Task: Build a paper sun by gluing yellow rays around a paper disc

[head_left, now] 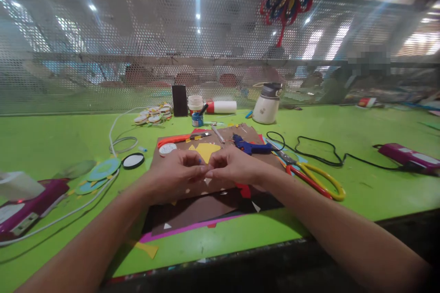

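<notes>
My left hand [177, 169] and my right hand [232, 165] meet over brown sheets [192, 213], thumbs and forefingers pinched together. Whatever sits between the fingertips is too small or hidden to name. Just beyond them lies a yellow paper piece [208, 150]. An orange utility knife [178, 139] rests behind my left hand, near a round white disc [167, 149]. Past my right hand is a blue glue gun [250, 145]. Scissors with red and yellow handles [316, 178] lie beside my right forearm. Small paper scraps are scattered on the brown sheets.
Purple power strips lie at the left [37, 206] and right [412, 158], with cords across the green table [371, 197]. At the back stand a white bottle [266, 105], a dark upright phone-like slab [179, 100] and a blue jar [197, 119]. Blue paper discs [103, 169] lie left.
</notes>
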`<state>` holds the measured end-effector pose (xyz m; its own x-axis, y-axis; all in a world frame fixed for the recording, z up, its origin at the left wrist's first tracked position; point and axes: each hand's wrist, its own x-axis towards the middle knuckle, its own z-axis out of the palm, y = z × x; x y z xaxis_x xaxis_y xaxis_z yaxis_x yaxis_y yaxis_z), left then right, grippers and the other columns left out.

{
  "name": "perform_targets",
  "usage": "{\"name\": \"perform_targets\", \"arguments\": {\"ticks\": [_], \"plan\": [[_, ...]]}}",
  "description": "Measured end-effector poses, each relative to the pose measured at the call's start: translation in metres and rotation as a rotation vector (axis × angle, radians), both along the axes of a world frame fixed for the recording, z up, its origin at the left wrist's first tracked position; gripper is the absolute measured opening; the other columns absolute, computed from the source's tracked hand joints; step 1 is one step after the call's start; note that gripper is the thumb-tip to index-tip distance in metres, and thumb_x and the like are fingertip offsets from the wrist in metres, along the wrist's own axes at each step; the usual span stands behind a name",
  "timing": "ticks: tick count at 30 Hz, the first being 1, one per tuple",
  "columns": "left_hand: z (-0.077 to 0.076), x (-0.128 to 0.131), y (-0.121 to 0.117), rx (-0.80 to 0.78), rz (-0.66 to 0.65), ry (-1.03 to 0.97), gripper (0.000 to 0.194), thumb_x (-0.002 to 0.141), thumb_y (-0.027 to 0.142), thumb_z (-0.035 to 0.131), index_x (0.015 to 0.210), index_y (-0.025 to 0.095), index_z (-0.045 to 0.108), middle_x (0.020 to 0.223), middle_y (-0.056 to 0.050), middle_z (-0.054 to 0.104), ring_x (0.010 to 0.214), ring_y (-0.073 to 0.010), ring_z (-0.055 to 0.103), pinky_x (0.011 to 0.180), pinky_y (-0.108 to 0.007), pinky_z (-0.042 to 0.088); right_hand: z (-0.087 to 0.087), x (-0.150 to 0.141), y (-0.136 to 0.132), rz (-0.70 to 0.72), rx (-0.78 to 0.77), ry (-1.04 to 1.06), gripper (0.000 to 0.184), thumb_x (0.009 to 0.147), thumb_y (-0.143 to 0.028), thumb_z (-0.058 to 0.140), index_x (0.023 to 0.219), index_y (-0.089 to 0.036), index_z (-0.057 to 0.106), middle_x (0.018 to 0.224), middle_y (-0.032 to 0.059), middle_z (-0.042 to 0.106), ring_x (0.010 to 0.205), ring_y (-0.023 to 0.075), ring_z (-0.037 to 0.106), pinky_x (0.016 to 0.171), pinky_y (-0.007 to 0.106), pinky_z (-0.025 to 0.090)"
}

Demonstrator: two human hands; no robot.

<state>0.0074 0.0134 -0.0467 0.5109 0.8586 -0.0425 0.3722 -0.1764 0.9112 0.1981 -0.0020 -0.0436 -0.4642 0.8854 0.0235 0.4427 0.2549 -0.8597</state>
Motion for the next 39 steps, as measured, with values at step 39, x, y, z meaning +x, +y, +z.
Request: {"name": "perform_targets", "arguments": {"ticks": [39], "plan": [[-0.003,0.002,0.002,-0.258,0.078,-0.270,0.019,0.069,0.031,0.076,0.069,0.014,0.068,0.063,-0.003,0.066,0.059,-0.0110,0.054,0.058,-0.024,0.042,-0.011,-0.009,0.003,-0.241,0.041,0.404,0.016,0.071,-0.028,0.068,0.065,-0.014,0.063,0.057,-0.0030,0.056,0.052,0.0083,0.046,0.053,0.023,0.035]]}}
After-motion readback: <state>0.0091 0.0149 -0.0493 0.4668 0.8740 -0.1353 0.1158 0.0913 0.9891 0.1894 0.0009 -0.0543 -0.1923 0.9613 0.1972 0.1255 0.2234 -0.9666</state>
